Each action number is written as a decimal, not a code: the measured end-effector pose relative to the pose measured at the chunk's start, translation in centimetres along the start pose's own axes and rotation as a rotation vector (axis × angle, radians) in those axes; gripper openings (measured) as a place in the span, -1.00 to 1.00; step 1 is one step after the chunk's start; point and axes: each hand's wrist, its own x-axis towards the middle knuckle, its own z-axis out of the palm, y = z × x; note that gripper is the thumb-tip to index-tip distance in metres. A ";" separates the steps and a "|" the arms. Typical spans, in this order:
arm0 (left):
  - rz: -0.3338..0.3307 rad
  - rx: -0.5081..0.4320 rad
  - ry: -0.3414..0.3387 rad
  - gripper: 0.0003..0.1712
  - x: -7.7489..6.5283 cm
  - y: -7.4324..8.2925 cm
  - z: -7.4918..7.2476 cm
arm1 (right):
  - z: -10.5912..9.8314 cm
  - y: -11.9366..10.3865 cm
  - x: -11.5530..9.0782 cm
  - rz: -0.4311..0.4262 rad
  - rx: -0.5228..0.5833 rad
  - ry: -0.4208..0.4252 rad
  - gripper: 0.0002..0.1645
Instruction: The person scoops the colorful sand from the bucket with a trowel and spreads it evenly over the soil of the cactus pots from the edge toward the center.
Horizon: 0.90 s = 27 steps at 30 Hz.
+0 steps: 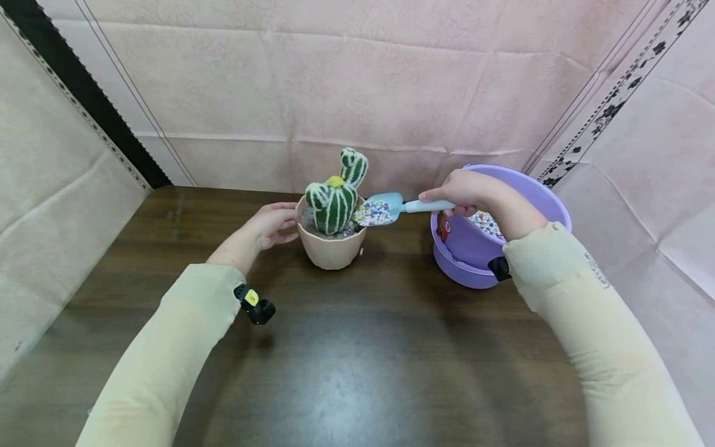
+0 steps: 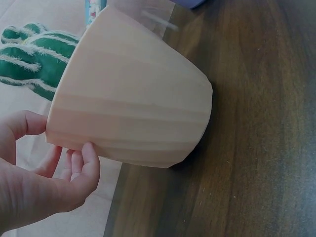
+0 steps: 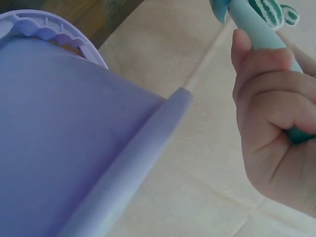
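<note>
My right hand grips the pale blue handle of a small hand trowel. Colourful pebbles lie in its scoop, whose tip is at the right rim of a beige flower pot. Inside the pot, a green-and-white fuzzy cactus with a yellow top stands in greyish fill. On the pot's left side, my left hand touches the rim and outer wall with relaxed fingers. In the right wrist view, curled fingers wrap the trowel handle.
A purple tub stands right of the pot, beneath my right forearm, with more colourful pebbles inside. A small pale bit lies beside the pot. The dark wooden table meets cloth-covered walls at its back and sides.
</note>
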 end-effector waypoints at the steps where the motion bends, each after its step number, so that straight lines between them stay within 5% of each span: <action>1: 0.000 0.005 0.001 -0.39 0.0 0.0 0.0 | 0.0 0.0 0.0 -0.003 -0.010 0.000 -0.46; 15: -0.008 0.007 0.004 -0.39 -0.3 0.2 0.2 | -0.2 -0.2 0.4 0.016 0.053 0.040 -0.49; 27: 0.001 0.001 0.003 -0.38 -0.2 0.0 0.2 | -0.3 -0.7 0.4 -0.014 -0.039 0.018 -0.50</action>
